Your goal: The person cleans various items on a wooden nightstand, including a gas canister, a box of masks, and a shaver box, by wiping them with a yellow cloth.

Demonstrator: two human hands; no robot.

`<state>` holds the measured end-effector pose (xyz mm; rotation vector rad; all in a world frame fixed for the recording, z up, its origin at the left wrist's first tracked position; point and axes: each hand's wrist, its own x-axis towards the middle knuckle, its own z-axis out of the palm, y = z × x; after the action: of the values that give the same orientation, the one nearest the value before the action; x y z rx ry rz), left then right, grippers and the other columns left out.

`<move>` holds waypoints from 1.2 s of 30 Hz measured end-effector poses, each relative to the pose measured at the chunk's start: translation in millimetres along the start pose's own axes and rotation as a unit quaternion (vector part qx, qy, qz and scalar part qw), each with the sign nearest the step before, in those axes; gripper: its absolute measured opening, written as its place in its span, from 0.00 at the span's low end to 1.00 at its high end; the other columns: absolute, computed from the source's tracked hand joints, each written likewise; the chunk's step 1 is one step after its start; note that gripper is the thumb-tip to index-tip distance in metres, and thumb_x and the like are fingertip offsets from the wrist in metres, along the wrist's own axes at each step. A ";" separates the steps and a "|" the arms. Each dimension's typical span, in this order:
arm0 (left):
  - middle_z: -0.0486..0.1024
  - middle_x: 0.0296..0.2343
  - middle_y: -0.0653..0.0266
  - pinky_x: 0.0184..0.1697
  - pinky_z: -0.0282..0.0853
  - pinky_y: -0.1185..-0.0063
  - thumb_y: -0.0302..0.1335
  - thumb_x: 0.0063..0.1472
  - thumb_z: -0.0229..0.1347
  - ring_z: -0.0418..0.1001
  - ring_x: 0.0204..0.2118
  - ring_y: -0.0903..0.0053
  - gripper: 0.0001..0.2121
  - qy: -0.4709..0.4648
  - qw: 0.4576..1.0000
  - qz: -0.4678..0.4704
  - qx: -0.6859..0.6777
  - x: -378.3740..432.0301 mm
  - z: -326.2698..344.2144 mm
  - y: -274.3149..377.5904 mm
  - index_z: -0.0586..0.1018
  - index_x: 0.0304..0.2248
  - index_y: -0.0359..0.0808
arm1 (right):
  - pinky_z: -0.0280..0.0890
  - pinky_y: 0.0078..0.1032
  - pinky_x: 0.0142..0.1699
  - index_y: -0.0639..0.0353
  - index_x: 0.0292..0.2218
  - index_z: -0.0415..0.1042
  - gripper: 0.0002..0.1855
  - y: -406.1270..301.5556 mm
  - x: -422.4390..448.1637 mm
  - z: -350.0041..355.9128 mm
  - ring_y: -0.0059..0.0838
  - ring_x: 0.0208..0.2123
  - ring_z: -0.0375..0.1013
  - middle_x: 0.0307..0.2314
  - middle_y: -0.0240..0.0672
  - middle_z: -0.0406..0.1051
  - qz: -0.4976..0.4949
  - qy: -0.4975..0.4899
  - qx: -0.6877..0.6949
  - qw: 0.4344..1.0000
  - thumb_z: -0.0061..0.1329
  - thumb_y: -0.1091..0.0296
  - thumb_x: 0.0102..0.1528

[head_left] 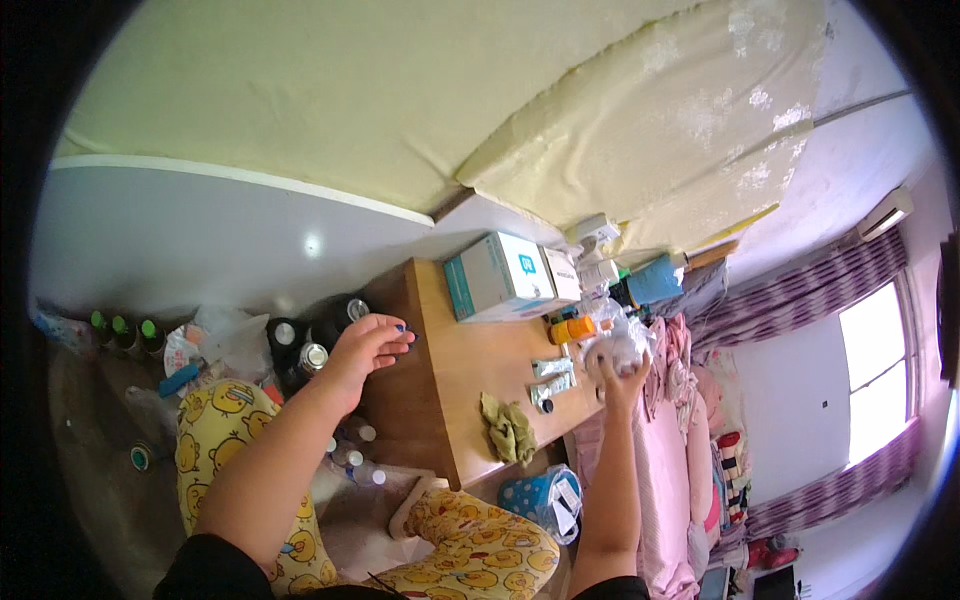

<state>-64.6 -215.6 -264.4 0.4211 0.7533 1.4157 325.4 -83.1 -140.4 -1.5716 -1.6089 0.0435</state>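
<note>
My right hand [624,381] grips a crumpled clear plastic bag [616,351] at the far right end of the wooden tabletop [465,367]. What the bag contains cannot be made out. My left hand [375,346] hangs in the air by the table's left edge, fingers loosely bent, with nothing visible in it. An orange bottle [571,330] lies near the bag. Two foil-like tubes or sachets [551,386] and a small dark cap [545,406] lie closer to me. At the near edge rests a crumpled olive-green cloth [510,431].
A white and teal box [495,277] stands against the wall, with a blue container [656,281] farther right. Below the table sits a blue dotted bin [529,499] with a plastic liner. Several bottles [356,454] stand on the floor. A pink-covered bed [664,480] is at the right.
</note>
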 end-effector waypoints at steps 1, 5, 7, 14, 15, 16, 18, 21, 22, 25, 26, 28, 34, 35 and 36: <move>0.74 0.35 0.66 0.41 0.61 0.82 0.34 0.56 0.49 0.70 0.36 0.83 0.11 -0.012 1.000 0.000 -0.002 0.8 -4.4 0.0 0.71 0.37 0.39 | 0.60 0.34 0.49 0.56 0.57 0.45 0.51 -33.4 3.0 10.7 0.41 0.48 0.59 0.48 0.47 0.54 0.009 -0.046 0.076 0.996 0.61 0.61 0.37; 0.74 0.35 0.67 0.41 0.61 0.82 0.34 0.56 0.49 0.69 0.37 0.83 0.12 -0.043 0.999 0.007 0.007 -0.9 -0.1 -0.4 0.70 0.38 0.39 | 0.63 0.34 0.45 0.57 0.57 0.43 0.51 -125.3 22.9 42.8 0.40 0.46 0.61 0.48 0.48 0.55 -0.105 -0.142 0.056 0.983 0.59 0.60 0.38; 0.73 0.36 0.63 0.42 0.62 0.81 0.32 0.57 0.47 0.69 0.37 0.80 0.11 -0.059 0.998 0.013 0.017 0.3 6.7 -4.2 0.70 0.38 0.39 | 0.62 0.33 0.47 0.61 0.56 0.46 0.52 -146.8 28.6 64.5 0.42 0.45 0.62 0.46 0.49 0.56 -0.136 -0.133 -0.009 0.982 0.61 0.59 0.35; 0.73 0.36 0.65 0.41 0.62 0.81 0.33 0.57 0.48 0.69 0.37 0.82 0.11 -0.070 0.995 0.010 0.074 2.9 9.1 -7.4 0.70 0.38 0.39 | 0.51 0.35 0.56 0.67 0.55 0.47 0.53 -151.3 51.3 126.1 0.50 0.53 0.54 0.51 0.57 0.53 -0.096 -0.188 -0.077 0.974 0.58 0.47 0.38; 0.73 0.34 0.68 0.41 0.60 0.82 0.34 0.56 0.49 0.68 0.37 0.84 0.12 -0.060 0.996 0.007 0.062 3.3 4.1 -5.0 0.70 0.38 0.39 | 0.51 0.35 0.56 0.67 0.55 0.47 0.53 -154.5 47.7 130.7 0.50 0.53 0.54 0.51 0.57 0.53 -0.095 -0.194 -0.073 0.974 0.58 0.47 0.38; 0.73 0.33 0.70 0.40 0.59 0.83 0.34 0.54 0.51 0.67 0.36 0.85 0.13 -0.050 0.997 0.005 0.051 3.6 -0.5 -2.7 0.71 0.38 0.38 | 0.50 0.34 0.57 0.67 0.56 0.47 0.53 -157.2 44.2 133.5 0.49 0.54 0.53 0.52 0.57 0.52 -0.119 -0.181 -0.076 0.973 0.58 0.47 0.38; 0.73 0.33 0.70 0.40 0.59 0.82 0.34 0.55 0.51 0.67 0.36 0.85 0.13 -0.045 0.997 0.005 0.066 2.4 -1.6 0.3 0.71 0.38 0.38 | 0.47 0.32 0.59 0.65 0.56 0.47 0.47 -140.5 48.2 128.7 0.48 0.57 0.49 0.55 0.55 0.48 -0.148 -0.170 0.006 0.974 0.54 0.49 0.45; 0.73 0.32 0.70 0.41 0.59 0.82 0.34 0.55 0.51 0.67 0.36 0.85 0.13 -0.040 0.996 0.010 0.085 1.1 -1.9 3.3 0.71 0.39 0.38 | 0.51 0.29 0.55 0.65 0.51 0.55 0.27 -82.3 63.5 98.4 0.38 0.49 0.59 0.46 0.46 0.59 -0.177 -0.052 0.137 0.973 0.44 0.57 0.56; 0.73 0.32 0.70 0.41 0.58 0.82 0.34 0.55 0.51 0.67 0.36 0.85 0.13 -0.017 0.995 0.019 0.092 1.2 -14.0 7.5 0.71 0.39 0.38 | 0.57 0.27 0.48 0.66 0.45 0.61 0.23 -87.3 49.7 107.7 0.34 0.39 0.63 0.36 0.42 0.64 -0.050 -0.022 0.211 0.976 0.45 0.57 0.55; 0.73 0.37 0.65 0.42 0.60 0.81 0.34 0.57 0.48 0.68 0.38 0.82 0.12 -0.059 0.993 0.029 0.099 1.4 2.5 3.5 0.70 0.39 0.38 | 0.62 0.31 0.42 0.67 0.39 0.67 0.25 42.6 64.3 40.6 0.40 0.32 0.68 0.27 0.44 0.69 0.031 -0.016 -0.165 0.986 0.47 0.50 0.52; 0.73 0.37 0.65 0.42 0.60 0.81 0.34 0.57 0.48 0.68 0.38 0.82 0.12 -0.068 0.993 0.025 0.096 1.9 6.6 2.6 0.70 0.39 0.38 | 0.62 0.33 0.42 0.68 0.39 0.67 0.27 77.1 60.4 24.8 0.43 0.33 0.70 0.28 0.46 0.70 0.093 -0.058 -0.266 0.958 0.46 0.48 0.51; 0.73 0.37 0.65 0.42 0.60 0.80 0.34 0.56 0.49 0.68 0.38 0.82 0.13 -0.035 0.993 0.014 0.112 1.5 -2.1 7.7 0.70 0.39 0.38 | 0.66 0.31 0.32 0.67 0.36 0.68 0.25 94.4 39.6 51.4 0.37 0.22 0.71 0.22 0.44 0.71 0.108 -0.162 -0.315 0.929 0.50 0.50 0.48; 0.72 0.37 0.65 0.42 0.59 0.80 0.34 0.56 0.49 0.67 0.39 0.82 0.13 -0.062 0.987 0.033 0.143 1.7 -6.5 0.5 0.70 0.39 0.37 | 0.67 0.28 0.38 0.57 0.49 0.63 0.35 115.4 16.5 96.1 0.32 0.32 0.71 0.29 0.40 0.71 0.344 -0.221 -0.137 0.902 0.44 0.39 0.50; 0.72 0.37 0.65 0.42 0.59 0.80 0.34 0.56 0.49 0.67 0.39 0.82 0.13 -0.070 0.987 0.033 0.143 1.1 -2.2 -1.3 0.70 0.39 0.37 | 0.67 0.28 0.38 0.57 0.49 0.63 0.35 123.7 20.7 91.5 0.32 0.32 0.71 0.29 0.40 0.71 0.346 -0.213 -0.138 0.903 0.44 0.39 0.50; 0.72 0.37 0.65 0.43 0.59 0.80 0.34 0.56 0.49 0.67 0.39 0.82 0.13 -0.073 0.987 0.029 0.138 0.3 -1.5 -1.9 0.70 0.40 0.37 | 0.66 0.29 0.39 0.57 0.50 0.62 0.36 123.9 24.1 97.9 0.33 0.34 0.71 0.32 0.42 0.71 0.274 -0.188 -0.183 0.925 0.45 0.38 0.49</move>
<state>-64.2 -215.8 -266.8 0.7594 0.8245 1.3211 371.7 13.3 -259.1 -2.3905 -1.4548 0.3851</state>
